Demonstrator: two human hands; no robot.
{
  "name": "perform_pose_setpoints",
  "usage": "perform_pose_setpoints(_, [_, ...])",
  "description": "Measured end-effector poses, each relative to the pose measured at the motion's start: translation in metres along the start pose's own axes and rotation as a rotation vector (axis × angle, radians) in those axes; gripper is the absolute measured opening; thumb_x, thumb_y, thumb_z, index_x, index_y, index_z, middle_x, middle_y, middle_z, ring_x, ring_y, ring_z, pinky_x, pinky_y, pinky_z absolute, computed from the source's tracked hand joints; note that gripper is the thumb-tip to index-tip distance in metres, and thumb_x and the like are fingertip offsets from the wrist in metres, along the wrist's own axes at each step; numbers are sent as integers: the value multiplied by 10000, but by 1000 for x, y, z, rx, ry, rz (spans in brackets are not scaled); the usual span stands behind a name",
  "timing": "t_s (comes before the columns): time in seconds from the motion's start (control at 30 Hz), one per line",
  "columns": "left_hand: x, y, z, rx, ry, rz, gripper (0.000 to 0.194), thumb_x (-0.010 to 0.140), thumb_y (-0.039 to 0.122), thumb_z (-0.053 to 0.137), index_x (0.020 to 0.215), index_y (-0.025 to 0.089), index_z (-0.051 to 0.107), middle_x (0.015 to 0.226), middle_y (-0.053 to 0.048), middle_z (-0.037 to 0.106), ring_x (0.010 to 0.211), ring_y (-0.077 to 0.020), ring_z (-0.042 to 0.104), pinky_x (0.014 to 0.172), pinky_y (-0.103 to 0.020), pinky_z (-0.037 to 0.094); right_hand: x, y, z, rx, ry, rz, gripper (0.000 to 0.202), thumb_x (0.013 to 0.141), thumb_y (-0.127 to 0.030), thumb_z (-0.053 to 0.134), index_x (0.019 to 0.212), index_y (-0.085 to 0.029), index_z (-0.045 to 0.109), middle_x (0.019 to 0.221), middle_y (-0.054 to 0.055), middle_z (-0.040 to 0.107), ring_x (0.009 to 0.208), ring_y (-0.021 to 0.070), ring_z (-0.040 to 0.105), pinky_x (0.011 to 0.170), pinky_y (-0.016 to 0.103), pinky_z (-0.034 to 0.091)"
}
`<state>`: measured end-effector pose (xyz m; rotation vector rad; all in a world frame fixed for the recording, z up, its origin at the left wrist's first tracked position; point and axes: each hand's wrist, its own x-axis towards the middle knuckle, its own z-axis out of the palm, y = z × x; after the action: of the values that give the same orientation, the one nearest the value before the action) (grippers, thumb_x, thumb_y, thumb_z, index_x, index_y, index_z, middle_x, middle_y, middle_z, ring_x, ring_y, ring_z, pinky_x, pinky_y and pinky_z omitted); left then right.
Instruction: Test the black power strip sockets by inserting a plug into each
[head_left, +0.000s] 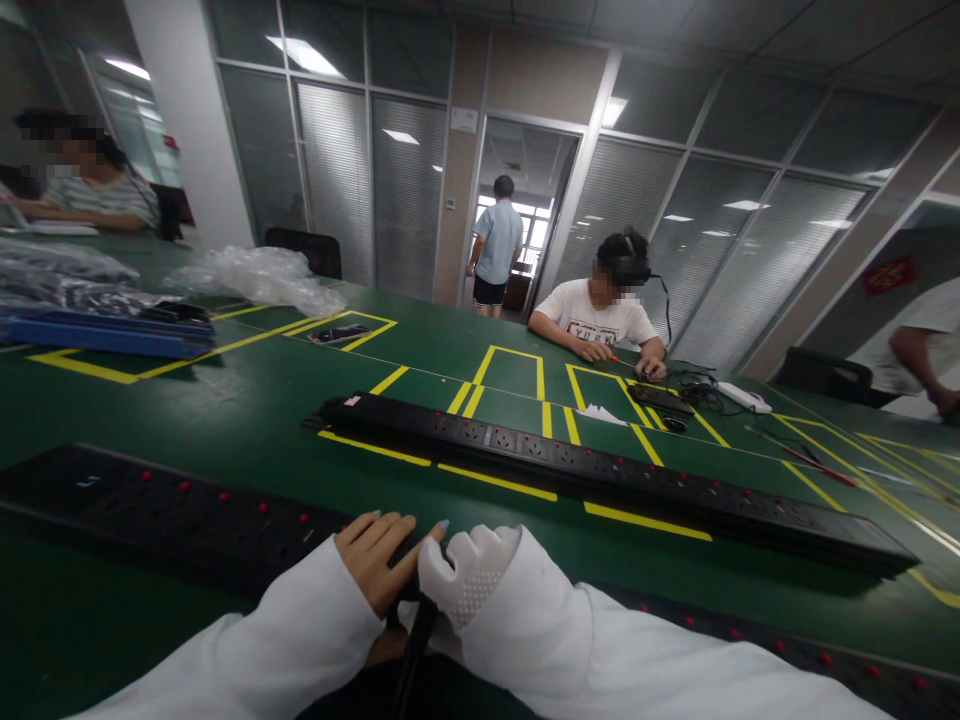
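Note:
A long black power strip (187,510) with red dots along its sockets runs across the near edge, its middle hidden behind my hands. My left hand (379,555) is bare, its fingers bent over the strip's middle, with the thumb mostly hidden. Beside it, my right hand (472,575) wears a white glove with dotted grip and is closed around a black cable (416,645) that hangs down toward me. The left fingertips touch the glove or lie just against it. Farther out, a second black power strip (570,455) lies diagonally on the green table (285,400).
Yellow tape (495,485) marks the table. At the left are plastic wrap (262,275) and a blue tray (112,335); a phone (341,335) lies nearby. Across sits a person (592,310) near tangled cables (697,380). Other people are at left, right and the doorway.

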<state>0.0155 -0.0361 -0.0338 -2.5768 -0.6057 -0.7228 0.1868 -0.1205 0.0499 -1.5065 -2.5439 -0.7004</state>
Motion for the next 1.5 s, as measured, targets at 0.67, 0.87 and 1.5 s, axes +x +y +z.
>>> perform_pose_setpoints(0.67, [-3, 0, 4, -12, -58, -11, 515, 793, 513, 519, 1206, 208, 556, 1046, -152, 629, 949, -315, 587, 815, -465, 424, 4, 14, -6, 163, -119, 0, 452, 818, -591, 448, 1080, -235, 544, 797, 14, 627, 672, 184, 620, 495, 213, 376])
perform_pose_setpoints(0.87, [-5, -2, 5, -65, -25, 13, 695, 721, 716, 478, 1126, 167, 607, 1066, -177, 625, 953, -338, 583, 807, -474, 439, 7, 23, -8, 517, -184, 139, 373, 807, -539, 513, 1077, -282, 527, 893, -23, 662, 768, 159, 661, 605, 214, 421])
perform_pose_setpoints(1.5, [-3, -3, 3, -24, 23, 44, 590, 765, 643, 483, 1077, 160, 616, 1034, -171, 632, 922, -319, 595, 779, -457, 454, 0, 20, -2, 445, -117, 4, 366, 903, -440, 468, 1106, -144, 544, 951, 44, 602, 736, 113, 583, 658, 286, 500])
